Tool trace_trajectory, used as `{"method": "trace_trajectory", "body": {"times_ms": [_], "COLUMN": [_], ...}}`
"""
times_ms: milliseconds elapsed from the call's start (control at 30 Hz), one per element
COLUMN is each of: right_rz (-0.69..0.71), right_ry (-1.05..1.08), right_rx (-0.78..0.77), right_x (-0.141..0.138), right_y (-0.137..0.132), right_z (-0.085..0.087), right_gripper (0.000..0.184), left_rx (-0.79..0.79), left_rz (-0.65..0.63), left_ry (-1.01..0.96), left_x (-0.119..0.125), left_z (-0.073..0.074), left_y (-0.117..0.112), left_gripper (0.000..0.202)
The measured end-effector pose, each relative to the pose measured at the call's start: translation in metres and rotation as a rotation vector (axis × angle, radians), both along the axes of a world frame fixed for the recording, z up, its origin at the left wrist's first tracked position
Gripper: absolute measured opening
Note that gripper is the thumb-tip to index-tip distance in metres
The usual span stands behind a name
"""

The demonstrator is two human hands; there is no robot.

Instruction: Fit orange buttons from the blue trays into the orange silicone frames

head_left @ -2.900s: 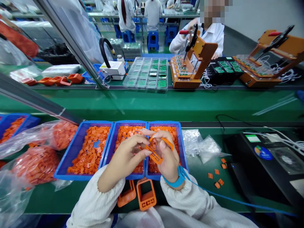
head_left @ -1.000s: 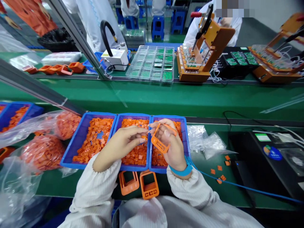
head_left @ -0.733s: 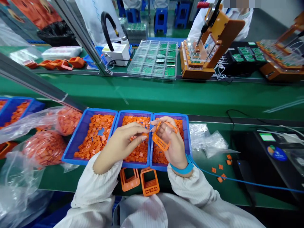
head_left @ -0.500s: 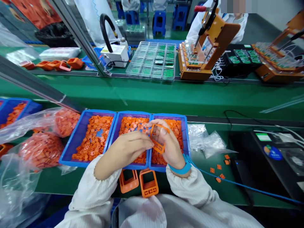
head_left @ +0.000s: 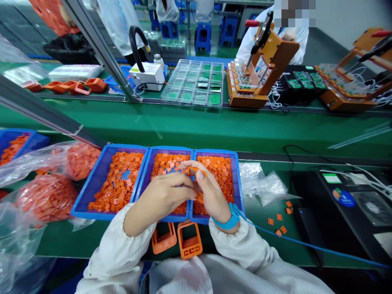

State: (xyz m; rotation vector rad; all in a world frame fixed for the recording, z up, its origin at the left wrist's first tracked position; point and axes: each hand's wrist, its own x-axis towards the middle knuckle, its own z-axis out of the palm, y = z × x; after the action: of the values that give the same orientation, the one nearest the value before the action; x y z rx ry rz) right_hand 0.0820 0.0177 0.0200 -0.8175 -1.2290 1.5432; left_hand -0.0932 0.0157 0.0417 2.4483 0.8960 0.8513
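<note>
- Frame of orange plastic (head_left: 192, 170) is held above the middle tray, between the two hands; only a thin bar of it is seen, the rest being hidden behind the right hand.
- Right hand (head_left: 211, 194): the fingers (head_left: 202, 179) are curled together and closed around the frame.
- Left hand (head_left: 162, 200): the fingers (head_left: 183, 188) are laid together and extended toward the right hand, with the tips just beside the frame; whether it is touched cannot be told.
- Blue wristband (head_left: 227, 222) is worn on the right wrist, and a blue cord (head_left: 306, 250) is led from it across the green table (head_left: 254, 241).
- Three blue trays (head_left: 92, 179) are set side by side under the hands and are filled with small orange pieces (head_left: 116, 183).
- Two larger orange frames (head_left: 190, 241) are laid on the table just below the trays.
- Plastic bags packed with orange pieces (head_left: 45, 200) are placed left of the trays.
- Transparent bags (head_left: 260, 185) are placed to the right, near loose orange pieces (head_left: 280, 218).
- Tray of green circuit boards (head_left: 192, 83) and an orange jig (head_left: 260, 81) are seen on the far bench.
</note>
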Motion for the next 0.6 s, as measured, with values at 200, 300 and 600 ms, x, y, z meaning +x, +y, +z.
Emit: {"method": "trace_trajectory", "body": {"times_ms": [200, 300, 600], "right_rz": [-0.005, 0.028, 0.025], "right_ry": [-0.128, -0.197, -0.193], "right_rx": [0.098, 0.140, 0.172], "right_x": [-0.007, -0.010, -0.002], "right_y": [-0.004, -0.007, -0.003], "right_z": [-0.002, -0.002, 0.002], "right_gripper": [0.043, 0.040, 0.036], "left_rx": [0.064, 0.137, 0.166], "left_rz": [0.078, 0.084, 0.068], "left_ry": [0.158, 0.277, 0.147], "left_x": [0.005, 0.004, 0.007], "left_z": [-0.003, -0.006, -0.013], "left_y": [0.000, -0.003, -0.001], "left_gripper": [0.035, 0.037, 0.035]}}
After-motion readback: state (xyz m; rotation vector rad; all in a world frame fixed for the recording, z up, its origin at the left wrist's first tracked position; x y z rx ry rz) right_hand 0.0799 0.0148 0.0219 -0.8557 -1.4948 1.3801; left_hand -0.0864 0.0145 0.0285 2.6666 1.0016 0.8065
